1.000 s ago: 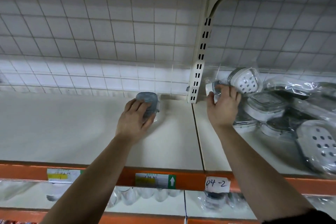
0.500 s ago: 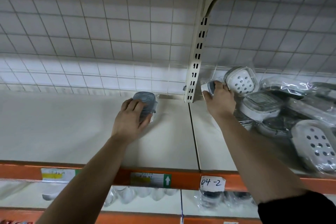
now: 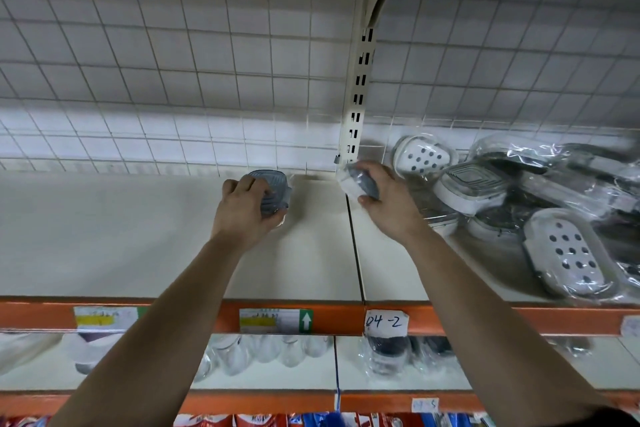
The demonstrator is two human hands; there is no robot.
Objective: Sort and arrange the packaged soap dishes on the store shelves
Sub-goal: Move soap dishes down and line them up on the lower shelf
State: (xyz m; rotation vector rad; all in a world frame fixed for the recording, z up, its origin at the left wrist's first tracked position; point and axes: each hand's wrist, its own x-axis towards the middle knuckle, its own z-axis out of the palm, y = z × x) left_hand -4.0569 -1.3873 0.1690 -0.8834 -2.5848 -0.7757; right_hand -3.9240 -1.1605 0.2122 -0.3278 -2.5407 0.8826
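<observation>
A grey packaged soap dish [image 3: 273,189] stands near the back of the cream shelf [image 3: 121,239], and my left hand [image 3: 247,210] grips it from the front. My right hand [image 3: 388,201] holds a second grey-and-white packaged soap dish [image 3: 356,182] in the air just right of the shelf seam, near the slotted upright [image 3: 356,107]. On the right section lies a loose pile of wrapped soap dishes: a white perforated one [image 3: 424,156] leaning at the back, a ridged square one [image 3: 472,185], and a white oval perforated one [image 3: 568,255] at the front.
A wire grid backs the shelf. The orange shelf edge [image 3: 339,319] carries price tags and a handwritten label "04-2" [image 3: 384,322]. The shelf below holds clear glassware [image 3: 263,350] and wrapped dark items [image 3: 398,354]. Colourful packets line the bottom edge.
My right hand has lifted its soap dish out of the pile and carried it left toward the seam. My left hand stays on the grey dish.
</observation>
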